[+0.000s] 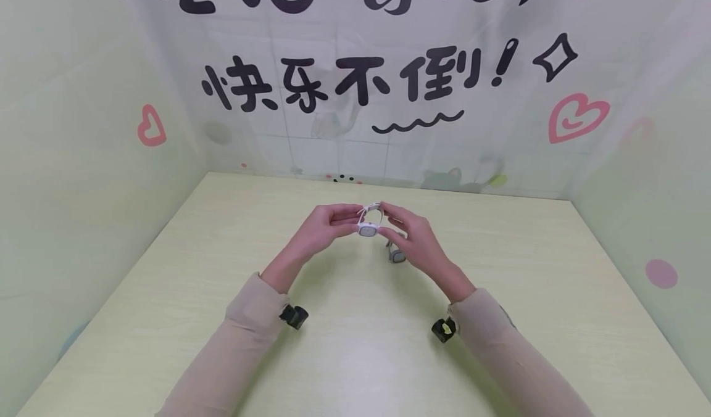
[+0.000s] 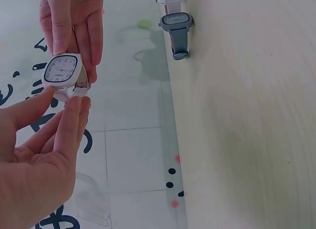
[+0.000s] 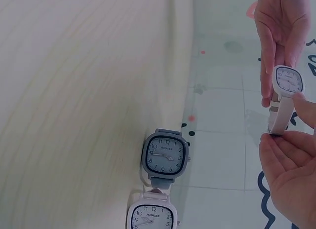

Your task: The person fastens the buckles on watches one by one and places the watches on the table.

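A white wristwatch [image 1: 368, 229] with a rounded-square face is held up over the table between both hands. My left hand [image 1: 319, 229] pinches it from the left, thumb by the case and fingers at the strap behind. From the right, my right hand [image 1: 415, 239] grips it the same way. The strap forms a loop, and the dial with its numerals shows in the left wrist view. Below the right hand, a grey wristwatch [image 3: 165, 155] stands on the table, partly hidden by that hand in the head view. A pale pinkish-white wristwatch [image 3: 152, 216] stands beside the grey one.
The pale wooden table [image 1: 355, 343] reaches back to a printed fabric wall [image 1: 333, 145] with large dark characters and hearts. Fabric sides rise at left and right. Small black wrist cameras [image 1: 294, 316] hang at both sleeve cuffs.
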A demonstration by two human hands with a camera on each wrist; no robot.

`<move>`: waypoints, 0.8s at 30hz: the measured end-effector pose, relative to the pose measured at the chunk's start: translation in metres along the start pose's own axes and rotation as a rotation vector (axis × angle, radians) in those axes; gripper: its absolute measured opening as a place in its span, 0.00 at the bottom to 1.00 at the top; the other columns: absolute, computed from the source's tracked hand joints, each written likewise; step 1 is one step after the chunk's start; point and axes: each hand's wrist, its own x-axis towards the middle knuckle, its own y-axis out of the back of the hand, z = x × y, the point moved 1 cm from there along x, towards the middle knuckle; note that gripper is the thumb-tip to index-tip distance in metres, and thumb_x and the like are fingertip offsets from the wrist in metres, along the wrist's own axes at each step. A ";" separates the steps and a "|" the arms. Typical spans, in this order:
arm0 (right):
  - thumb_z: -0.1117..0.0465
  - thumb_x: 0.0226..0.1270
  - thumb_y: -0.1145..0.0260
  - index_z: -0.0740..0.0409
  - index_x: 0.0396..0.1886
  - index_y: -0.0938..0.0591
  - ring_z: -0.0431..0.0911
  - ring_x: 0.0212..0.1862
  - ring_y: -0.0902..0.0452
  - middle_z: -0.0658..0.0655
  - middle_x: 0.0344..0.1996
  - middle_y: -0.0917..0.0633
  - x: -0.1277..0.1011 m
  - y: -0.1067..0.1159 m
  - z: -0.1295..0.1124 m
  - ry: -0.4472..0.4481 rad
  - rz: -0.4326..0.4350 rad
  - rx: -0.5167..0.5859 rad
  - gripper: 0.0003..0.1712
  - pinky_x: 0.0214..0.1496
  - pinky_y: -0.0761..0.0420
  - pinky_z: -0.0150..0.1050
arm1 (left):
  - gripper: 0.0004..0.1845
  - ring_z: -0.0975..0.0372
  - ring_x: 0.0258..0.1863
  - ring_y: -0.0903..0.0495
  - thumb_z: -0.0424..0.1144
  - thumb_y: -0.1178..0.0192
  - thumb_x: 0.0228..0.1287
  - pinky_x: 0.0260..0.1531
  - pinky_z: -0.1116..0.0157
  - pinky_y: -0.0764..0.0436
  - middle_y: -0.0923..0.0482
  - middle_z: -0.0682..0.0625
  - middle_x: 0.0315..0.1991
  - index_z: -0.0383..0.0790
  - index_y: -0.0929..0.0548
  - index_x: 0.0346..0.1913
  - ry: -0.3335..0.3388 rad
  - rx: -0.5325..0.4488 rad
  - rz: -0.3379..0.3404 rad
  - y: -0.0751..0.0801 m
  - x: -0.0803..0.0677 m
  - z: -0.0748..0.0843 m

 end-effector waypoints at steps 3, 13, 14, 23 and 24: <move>0.64 0.69 0.33 0.67 0.69 0.29 0.58 0.68 0.26 0.66 0.66 0.23 0.002 -0.001 0.002 -0.005 -0.005 -0.014 0.31 0.66 0.23 0.45 | 0.24 0.50 0.64 0.21 0.31 0.41 0.70 0.63 0.59 0.21 0.22 0.37 0.63 0.32 0.27 0.68 0.004 0.036 0.012 -0.001 0.003 -0.002; 0.63 0.69 0.33 0.67 0.69 0.29 0.58 0.67 0.26 0.66 0.66 0.23 0.006 -0.004 0.009 -0.014 -0.029 -0.043 0.31 0.66 0.23 0.46 | 0.22 0.51 0.61 0.19 0.32 0.39 0.70 0.62 0.59 0.20 0.21 0.38 0.62 0.33 0.24 0.65 0.000 0.146 0.043 -0.003 0.008 -0.007; 0.63 0.69 0.33 0.67 0.69 0.29 0.58 0.68 0.26 0.66 0.66 0.23 0.006 -0.005 0.010 -0.018 -0.033 -0.043 0.31 0.67 0.23 0.46 | 0.22 0.51 0.61 0.19 0.32 0.39 0.69 0.62 0.58 0.20 0.21 0.38 0.62 0.33 0.24 0.65 0.002 0.153 0.046 -0.003 0.008 -0.007; 0.62 0.70 0.34 0.64 0.71 0.30 0.58 0.70 0.28 0.65 0.68 0.25 0.009 -0.007 0.015 -0.057 -0.080 -0.060 0.32 0.69 0.25 0.48 | 0.22 0.53 0.59 0.17 0.36 0.36 0.67 0.62 0.56 0.20 0.17 0.41 0.58 0.36 0.21 0.62 0.027 0.218 0.078 -0.001 0.011 -0.011; 0.62 0.70 0.34 0.64 0.71 0.30 0.58 0.70 0.28 0.65 0.68 0.25 0.010 -0.007 0.015 -0.060 -0.086 -0.064 0.32 0.69 0.25 0.49 | 0.21 0.53 0.58 0.17 0.36 0.36 0.67 0.61 0.56 0.20 0.17 0.41 0.58 0.36 0.21 0.62 0.027 0.225 0.079 -0.001 0.012 -0.011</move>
